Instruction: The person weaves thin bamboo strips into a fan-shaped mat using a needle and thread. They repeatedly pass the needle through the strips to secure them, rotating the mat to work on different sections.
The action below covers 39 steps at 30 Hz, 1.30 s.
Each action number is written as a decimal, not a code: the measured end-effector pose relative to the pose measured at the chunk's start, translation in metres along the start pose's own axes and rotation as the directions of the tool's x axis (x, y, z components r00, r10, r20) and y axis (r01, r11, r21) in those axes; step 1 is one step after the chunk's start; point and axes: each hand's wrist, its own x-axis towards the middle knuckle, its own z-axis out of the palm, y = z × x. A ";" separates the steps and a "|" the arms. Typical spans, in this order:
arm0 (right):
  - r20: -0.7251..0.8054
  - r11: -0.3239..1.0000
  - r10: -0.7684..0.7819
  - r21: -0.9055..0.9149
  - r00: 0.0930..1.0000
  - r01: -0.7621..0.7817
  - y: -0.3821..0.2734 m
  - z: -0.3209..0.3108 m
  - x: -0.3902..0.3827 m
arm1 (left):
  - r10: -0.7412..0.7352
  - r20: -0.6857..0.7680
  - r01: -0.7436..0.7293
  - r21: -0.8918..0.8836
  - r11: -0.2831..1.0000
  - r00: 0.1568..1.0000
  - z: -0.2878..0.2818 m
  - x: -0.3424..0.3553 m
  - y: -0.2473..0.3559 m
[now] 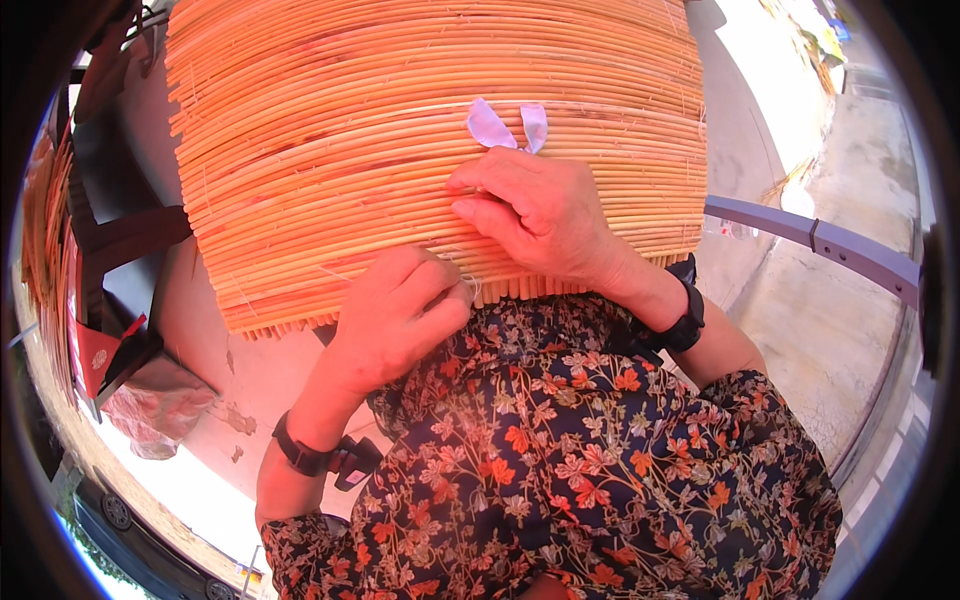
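Note:
A large mat of thin orange bamboo slats [400,130] lies across my lap and reaches far forward. My left hand [395,315] is closed at the mat's near edge, pinching a thin pale thread where the slats end. My right hand [535,215] rests flat on the mat just beyond it, fingers pressing the slats down. A small pale purple strip [505,125] is tied into the mat just above my right hand. Both wrists carry black bands.
My floral patterned clothing [580,460] fills the lower middle. A grey metal bar [830,245] runs along the right. More slat bundles [45,230] and a dark wooden piece [120,240] stand at the left. Bare concrete floor [830,330] lies around.

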 end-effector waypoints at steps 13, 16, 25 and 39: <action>0.008 0.997 -0.013 0.077 1.000 0.012 0.001 0.004 0.001 | -0.367 -0.061 0.270 -0.568 0.778 0.928 0.001 0.015 0.004; 0.070 0.962 0.085 0.253 0.994 -0.100 0.001 0.000 0.003 | -0.421 -0.068 0.345 -0.463 0.817 0.905 -0.012 0.016 0.008; 0.161 0.932 -0.031 0.361 0.986 -0.029 -0.005 -0.011 0.003 | -0.300 -0.176 0.324 0.130 0.937 0.938 -0.037 0.013 0.018; 0.240 0.884 -0.060 0.463 0.969 -0.060 -0.023 0.001 0.002 | -0.494 -0.190 0.501 -0.015 0.865 0.848 -0.033 0.012 0.033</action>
